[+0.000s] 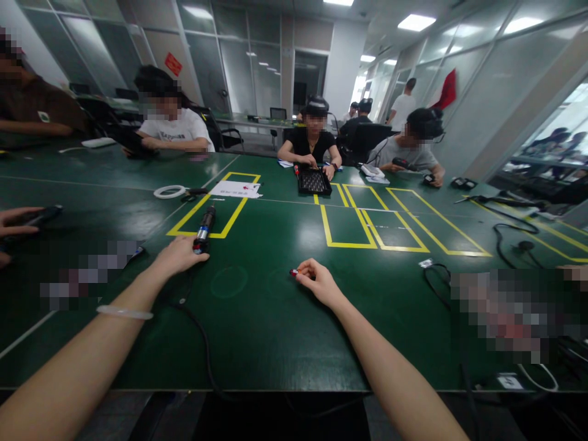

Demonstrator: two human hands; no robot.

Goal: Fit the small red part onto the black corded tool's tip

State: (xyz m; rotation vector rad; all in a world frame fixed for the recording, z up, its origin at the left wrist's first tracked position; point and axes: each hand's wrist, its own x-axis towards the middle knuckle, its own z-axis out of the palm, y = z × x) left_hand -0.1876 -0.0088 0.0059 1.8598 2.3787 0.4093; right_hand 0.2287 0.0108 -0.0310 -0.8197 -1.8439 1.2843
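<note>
My left hand (177, 256) is wrapped round the lower end of a dark cylindrical tool (206, 223) with silver and blue bands and a red part by my fingers. The tool points away from me, beside a yellow tape outline on the green table (266, 343). To the right, my right hand (319, 282) pinches a small red and white piece (294, 272) between thumb and fingers, just over the table. Its exact kind is too small to tell. A black cable (202, 331) runs from below my left hand to the table's near edge.
Yellow tape rectangles (349, 246) mark the table. A white sheet (234, 188) and a white cable coil (169, 192) lie ahead. Opposite, a person (315, 141) works over a black tray (313, 182). Black cables (500, 229) lie at right; other people sit around.
</note>
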